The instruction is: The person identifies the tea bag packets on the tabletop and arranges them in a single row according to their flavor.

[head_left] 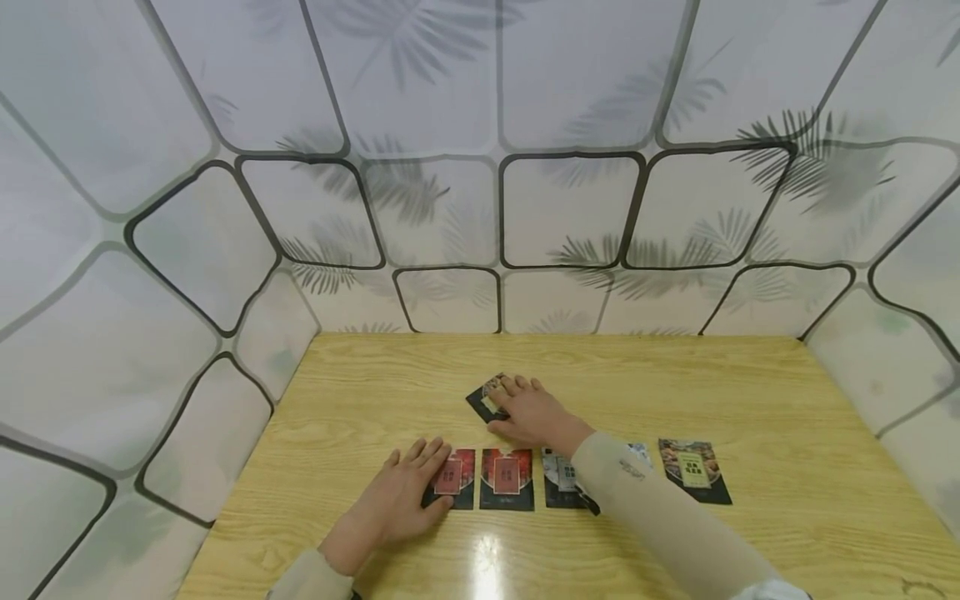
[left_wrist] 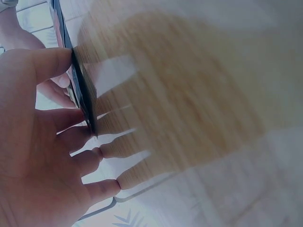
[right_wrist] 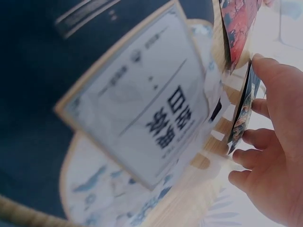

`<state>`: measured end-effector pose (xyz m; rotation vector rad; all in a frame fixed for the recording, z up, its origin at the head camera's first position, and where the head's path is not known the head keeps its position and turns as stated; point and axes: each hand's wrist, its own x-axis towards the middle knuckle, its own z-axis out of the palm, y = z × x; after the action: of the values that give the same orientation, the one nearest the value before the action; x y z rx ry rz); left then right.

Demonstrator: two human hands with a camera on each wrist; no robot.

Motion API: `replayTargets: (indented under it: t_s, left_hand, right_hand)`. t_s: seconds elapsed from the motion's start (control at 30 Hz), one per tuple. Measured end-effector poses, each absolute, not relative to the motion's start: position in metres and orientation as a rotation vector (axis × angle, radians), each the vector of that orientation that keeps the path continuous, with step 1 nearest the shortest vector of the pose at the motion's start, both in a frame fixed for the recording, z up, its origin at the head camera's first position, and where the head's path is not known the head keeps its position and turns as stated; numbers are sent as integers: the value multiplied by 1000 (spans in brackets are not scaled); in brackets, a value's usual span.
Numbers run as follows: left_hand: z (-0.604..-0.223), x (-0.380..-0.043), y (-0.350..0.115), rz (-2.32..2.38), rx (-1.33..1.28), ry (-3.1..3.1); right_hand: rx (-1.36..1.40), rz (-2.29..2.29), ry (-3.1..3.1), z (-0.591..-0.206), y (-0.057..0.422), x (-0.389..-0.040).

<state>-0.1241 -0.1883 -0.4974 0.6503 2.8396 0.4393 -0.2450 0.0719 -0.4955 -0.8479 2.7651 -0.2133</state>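
Observation:
My left hand (head_left: pixel 401 492) lies spread at the left end of a row of flat packets, its fingers and thumb on the leftmost red-and-black packet (head_left: pixel 465 479) and covering part of it. Reaching past the row, my right hand (head_left: pixel 534 414) rests its fingers on a black packet with a food picture (head_left: pixel 480 406), which lies askew farther back on the table. That packet also shows edge-on under the fingertips in the right wrist view. Beside the left hand's packet lies another red-and-black packet (head_left: pixel 507 492).
A blue-and-white packet (head_left: pixel 555 487) with a black lower part is partly hidden under my right forearm. To the right of the forearm, a brown food packet (head_left: pixel 693 471) lies slightly turned. The wooden table (head_left: pixel 375 375) meets patterned fabric walls (head_left: pixel 570 208) behind and at both sides.

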Motion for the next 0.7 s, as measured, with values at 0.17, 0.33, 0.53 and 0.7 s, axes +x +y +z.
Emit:
replayTargets:
  t_s: [0.17, 0.33, 0.53, 0.7]
  left_hand:
    - [-498, -125, -188, 440, 647, 2839]
    - [-499, -125, -188, 441, 647, 2841]
    - [-500, -125, -188, 428, 661, 2852]
    - [-501, -125, -189, 424, 664, 2854]
  right_hand:
    - [-843, -245, 2757, -494, 79, -243]
    - [-856, -246, 2757, -494, 84, -242]
    - [-895, -246, 2759, -494, 87, -242]
    - [-908, -224, 2761, -495, 90, -241]
